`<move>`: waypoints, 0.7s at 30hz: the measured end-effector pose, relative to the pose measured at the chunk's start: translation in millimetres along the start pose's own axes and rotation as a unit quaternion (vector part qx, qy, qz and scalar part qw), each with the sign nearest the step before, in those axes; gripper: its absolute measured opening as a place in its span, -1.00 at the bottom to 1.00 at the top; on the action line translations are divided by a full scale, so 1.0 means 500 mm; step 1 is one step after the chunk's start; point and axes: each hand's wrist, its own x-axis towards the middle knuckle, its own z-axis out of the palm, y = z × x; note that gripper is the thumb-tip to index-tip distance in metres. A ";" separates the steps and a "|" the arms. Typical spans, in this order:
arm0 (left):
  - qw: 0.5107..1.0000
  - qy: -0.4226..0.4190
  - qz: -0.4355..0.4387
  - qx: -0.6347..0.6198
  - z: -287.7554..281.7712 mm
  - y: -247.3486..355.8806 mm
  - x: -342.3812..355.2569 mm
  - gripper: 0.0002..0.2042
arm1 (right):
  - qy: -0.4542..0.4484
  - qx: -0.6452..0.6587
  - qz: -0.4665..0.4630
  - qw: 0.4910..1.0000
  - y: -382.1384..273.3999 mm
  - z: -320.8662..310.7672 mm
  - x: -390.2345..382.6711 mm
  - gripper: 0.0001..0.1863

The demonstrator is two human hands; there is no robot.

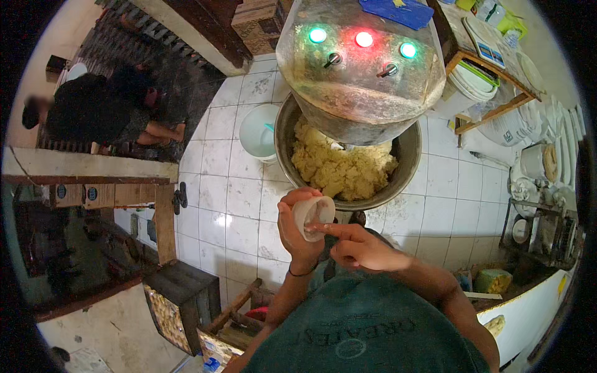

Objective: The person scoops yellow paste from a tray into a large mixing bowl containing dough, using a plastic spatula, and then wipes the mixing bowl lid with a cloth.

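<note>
My left hand (298,241) is wrapped round a small whitish plastic cup (316,214), its mouth tilted toward my right. The index finger of my right hand (356,247) reaches inside the cup and touches its inner wall, while the other fingers curl toward the palm. What the cup holds, if anything, cannot be made out. Just beyond my hands, a large metal mixing bowl (413,168) contains crumbly pale-yellow dough (342,165). Over it stands the worn metal head of a mixer (360,81), with lit green and red lamps and two black knobs.
A white bucket (258,133) stands on the tiled floor (239,199) left of the bowl. At the right are a wooden table (497,74) and a cluttered metal rack (541,230). Another person (93,109) is at the far left. A dark box (183,304) sits at lower left.
</note>
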 end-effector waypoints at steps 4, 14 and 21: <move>0.998 0.019 0.057 -0.010 -0.003 0.001 0.016 -0.59 | -0.072 0.303 0.080 0.947 0.014 -0.006 0.032 -0.49; 0.895 0.121 -0.055 0.426 -0.335 -0.085 -0.012 -0.70 | 0.144 0.008 0.089 0.985 0.167 -0.260 0.136 -0.37; 0.812 0.196 -0.239 0.495 -0.491 -0.088 -0.138 -0.71 | 0.216 0.132 0.242 0.937 0.401 -0.577 0.306 -0.32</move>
